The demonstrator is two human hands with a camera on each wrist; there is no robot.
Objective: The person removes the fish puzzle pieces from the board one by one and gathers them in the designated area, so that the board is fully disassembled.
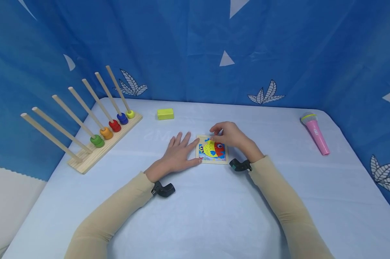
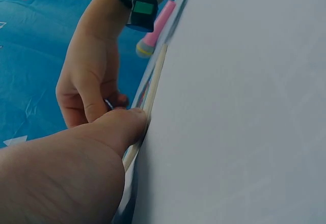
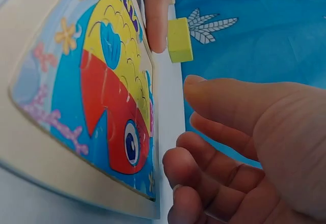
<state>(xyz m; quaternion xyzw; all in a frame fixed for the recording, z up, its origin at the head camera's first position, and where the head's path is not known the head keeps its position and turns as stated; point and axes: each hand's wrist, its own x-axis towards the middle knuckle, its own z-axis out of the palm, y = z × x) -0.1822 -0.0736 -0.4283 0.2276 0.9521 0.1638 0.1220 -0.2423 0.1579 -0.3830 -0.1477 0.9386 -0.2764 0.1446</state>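
A fish jigsaw puzzle point(image 1: 211, 153) in a square wooden frame lies on the white table, its fish yellow and red on blue. My left hand point(image 1: 181, 154) has its fingers spread, with thumb and index finger at the frame's left edge; the left wrist view shows the thumb point(image 2: 133, 122) against that edge. Over the puzzle's far right part hovers my right hand point(image 1: 228, 136), fingers bent. In the right wrist view its thumb point(image 3: 219, 99) and fingers stand apart with nothing visible between them. A bare wood-coloured patch shows beside the fish's yellow body there.
A yellow-green block point(image 1: 165, 114) lies beyond my left hand. Further left stands a wooden peg board point(image 1: 99, 154) with tall rods and coloured rings. A pink toy microphone point(image 1: 317, 136) lies at the right. Blue cloth point(image 1: 195, 54) hangs behind the table.
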